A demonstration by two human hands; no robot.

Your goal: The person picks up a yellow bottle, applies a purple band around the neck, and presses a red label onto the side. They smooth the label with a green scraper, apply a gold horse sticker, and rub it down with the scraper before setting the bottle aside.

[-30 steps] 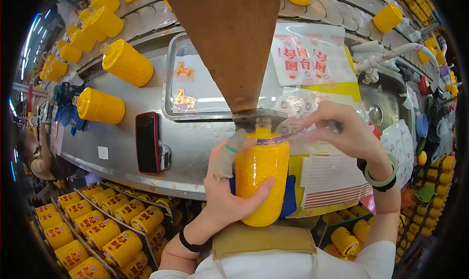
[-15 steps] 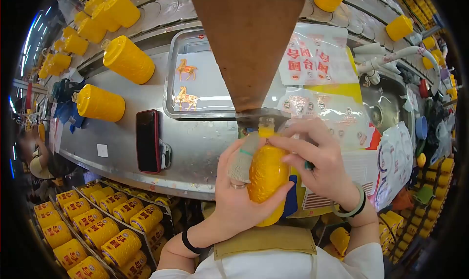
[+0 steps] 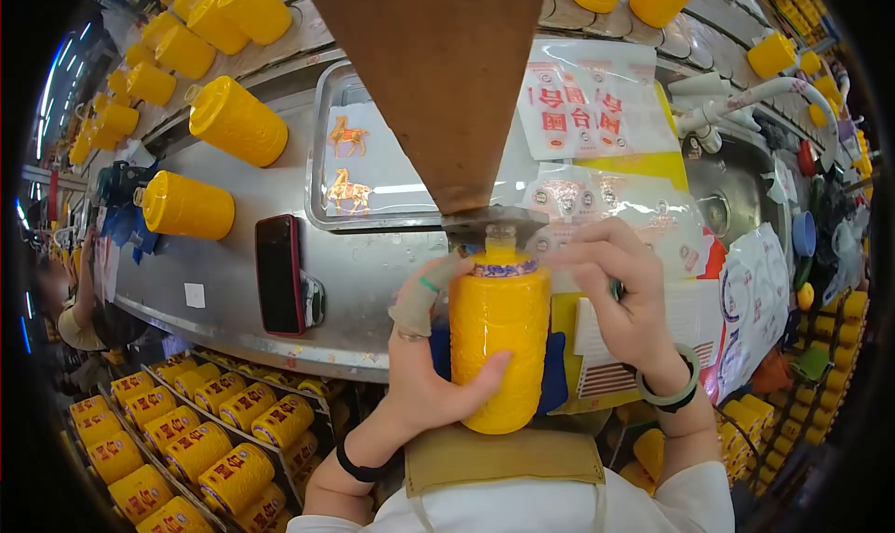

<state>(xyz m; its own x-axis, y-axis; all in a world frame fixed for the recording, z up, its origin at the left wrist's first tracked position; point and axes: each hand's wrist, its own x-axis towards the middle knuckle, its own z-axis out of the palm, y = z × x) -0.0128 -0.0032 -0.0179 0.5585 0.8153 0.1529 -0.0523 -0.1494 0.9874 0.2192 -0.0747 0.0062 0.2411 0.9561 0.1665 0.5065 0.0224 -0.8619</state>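
Observation:
A yellow embossed bottle (image 3: 501, 346) with a clear glass neck stands upright in front of me, leaning slightly on my apron. Around its shoulder runs a purple-and-white patterned band (image 3: 506, 268). My left hand (image 3: 424, 360) is wrapped round the bottle's left side, thumb across its front; a pale cover with a green line sits on one finger. My right hand (image 3: 620, 295) is bent at the right of the shoulder, its fingers apart and fingertips right at the band's end. A blue cloth (image 3: 554, 370) shows behind the bottle.
A brown post (image 3: 424, 85) ends just above the bottle neck. On the metal bench are a phone (image 3: 279, 274), two yellow bottles (image 3: 189, 205), a tray (image 3: 315, 183) with gold horse decals (image 3: 348, 193), printed sheets (image 3: 592, 104) and a sink (image 3: 727, 202). Crates of labelled bottles (image 3: 224, 440) stand below left.
The bottle has turned and straightened upright, showing the patterned band around its shoulder. My right hand has moved off the neck to the right; my left hand has shifted slightly left, still gripping.

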